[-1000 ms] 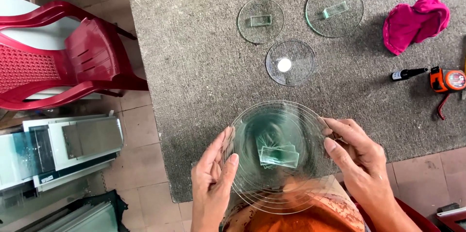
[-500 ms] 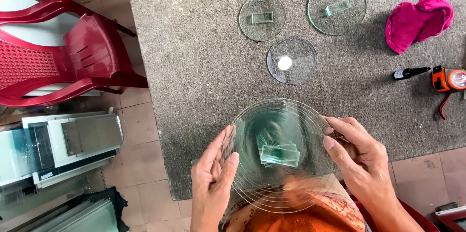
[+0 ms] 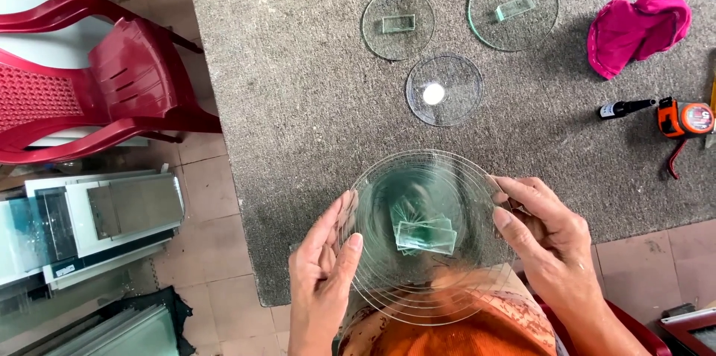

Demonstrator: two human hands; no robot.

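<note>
A stack of round clear glass discs [image 3: 429, 199] sits at the near edge of a grey carpeted table [image 3: 298, 87], with small rectangular glass pieces [image 3: 424, 235] on top. My left hand [image 3: 321, 274] presses against the stack's left rim with fingers upright. My right hand [image 3: 541, 233] grips the right rim, thumb over the edge. Three single glass discs lie farther out: one [image 3: 397, 24] with a rectangular piece, a larger one [image 3: 513, 7] with a tilted piece, and one [image 3: 444, 89] with a white round spot.
A pink cloth [image 3: 638, 28], a black marker [image 3: 623, 108] and an orange tape measure [image 3: 685, 119] lie at the table's right. Red plastic chairs [image 3: 97, 87] stand to the left. Glass sheets [image 3: 82, 214] rest on the tiled floor.
My hands and the stack have stayed nearly as they were. The view has shifted slightly.
</note>
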